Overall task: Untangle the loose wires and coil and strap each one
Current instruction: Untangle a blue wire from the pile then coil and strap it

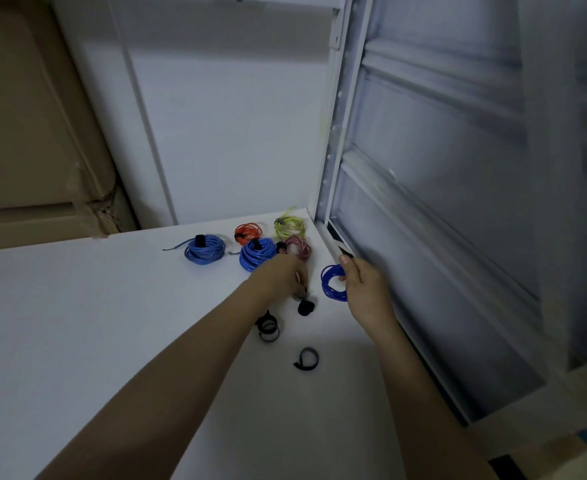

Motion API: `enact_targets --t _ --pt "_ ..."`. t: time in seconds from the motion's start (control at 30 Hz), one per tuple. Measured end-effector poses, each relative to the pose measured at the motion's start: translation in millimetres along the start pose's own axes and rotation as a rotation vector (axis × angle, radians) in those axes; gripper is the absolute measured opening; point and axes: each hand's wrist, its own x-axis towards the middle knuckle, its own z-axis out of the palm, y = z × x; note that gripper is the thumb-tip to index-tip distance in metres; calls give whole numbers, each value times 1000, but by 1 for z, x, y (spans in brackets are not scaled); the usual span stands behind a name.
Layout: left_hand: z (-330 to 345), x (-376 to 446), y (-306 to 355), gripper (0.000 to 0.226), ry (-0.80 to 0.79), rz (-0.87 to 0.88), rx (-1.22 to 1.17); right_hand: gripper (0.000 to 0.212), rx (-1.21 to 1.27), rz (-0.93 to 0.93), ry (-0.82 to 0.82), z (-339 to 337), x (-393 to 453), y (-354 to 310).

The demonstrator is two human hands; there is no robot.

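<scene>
Nearest to us, both forearms reach out over the white table [77,323]. Short of the fingers, toward us, lies a black strap loop [306,358] on its own, and a little farther out a pair of overlapping black straps [267,328], just beside the left forearm.

Our left hand [280,277] is turned knuckles-up with its fingers curled down toward the table. Directly under the fingertips sits a rolled black strap [306,306], and a thin dark end shows at the tips; we cannot tell whether the fingers actually pinch it or only touch it.

Our right hand [363,284] is off to the right of the left fingers, next to the white cabinet door [441,202]. Its thumb and fingers are clasped around one side of a dark blue coil [333,282], which hangs between the two hands, held up on edge. We see no strap on it.

Beyond the left fingers lie the finished coils, each with a dark strap. Closest is a blue coil [257,254], touching the back of the left hand in view, with a pink coil [297,247] just right of it. Farther left sits a second blue coil [204,250], a bare end trailing out to the left. Farthest away are a red coil [248,232] and a yellow-green coil [289,226], near the table's back corner.
</scene>
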Motion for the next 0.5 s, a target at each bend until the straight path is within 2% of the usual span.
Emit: enact_targets --t 0.1,0.23,0.3,0.37,0.5 --pt "-3 -5 -2 10 143 112 -23 22 63 5 4 4 6 -6" --pt "-8 -21 -2 8 403 252 -222 31 143 -15 -53 15 11 -23" --pt "-11 -30 0 9 456 262 -396 33 163 -39 -96 22 10 -30" --pt "-14 -40 0 23 485 257 -560 35 186 -54 -125 26 5 -36" --pt "-17 -54 -4 29 494 166 -789 38 234 -110 -213 26 -4 -46"
